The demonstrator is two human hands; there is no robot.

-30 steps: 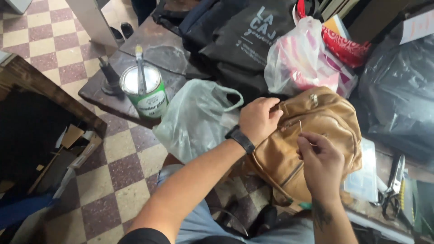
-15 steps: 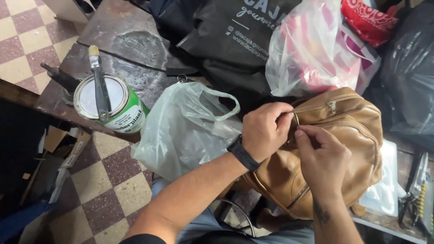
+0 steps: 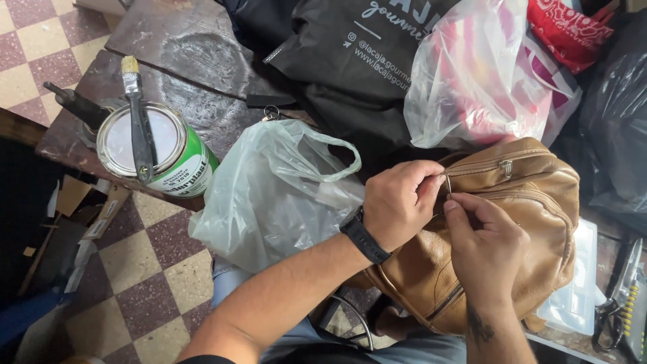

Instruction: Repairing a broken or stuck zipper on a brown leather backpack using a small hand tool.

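A tan leather backpack (image 3: 526, 202) lies on my lap against the table edge. My left hand (image 3: 397, 202), with a black watch on its wrist, grips the bag's upper corner at the end of a zipper. My right hand (image 3: 486, 249) pinches the same spot from below, fingertips meeting those of the left hand around a thin metal ring or pull. A small metal zipper tab (image 3: 505, 167) shows further along the top of the bag.
A translucent plastic bag (image 3: 269, 195) sits left of my hands. A green-labelled tin (image 3: 158, 155) with a paintbrush (image 3: 138, 121) across its lid stands on the dark worn table (image 3: 195, 54). Black bags (image 3: 364, 61), a pink-and-white plastic bag (image 3: 485, 81) and pliers (image 3: 623, 303) lie around.
The view has drawn closer to the backpack. Both hands have come together at the bag's upper corner, fingertips now meeting at the zipper end.
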